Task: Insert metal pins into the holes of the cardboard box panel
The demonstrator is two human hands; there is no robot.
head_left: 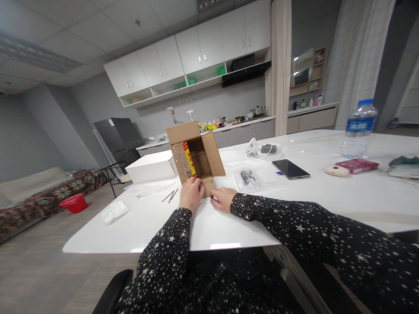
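Observation:
An open cardboard box (202, 162) stands on the white table with its opening toward me and its flaps folded out. Small shiny grey dots and a yellow-and-red tape strip (189, 158) show on its left flap. My left hand (190, 193) is closed around the lower left edge of the box, fingertips at the bottom flap. Beside that flap's right corner, my right hand (223, 199) has its fingers curled, thumb and fingertips at the cardboard edge. Whether a small piece is in either hand's fingers cannot be made out. Two thin dark sticks (170, 196) lie left of my left hand.
A white box (152, 166) sits behind on the left, with a crumpled tissue (114, 212) nearer me. To the right are a clear plastic packet (248, 180), a phone (290, 168), a white corded device (266, 149), a pink box (356, 165) and a water bottle (358, 131).

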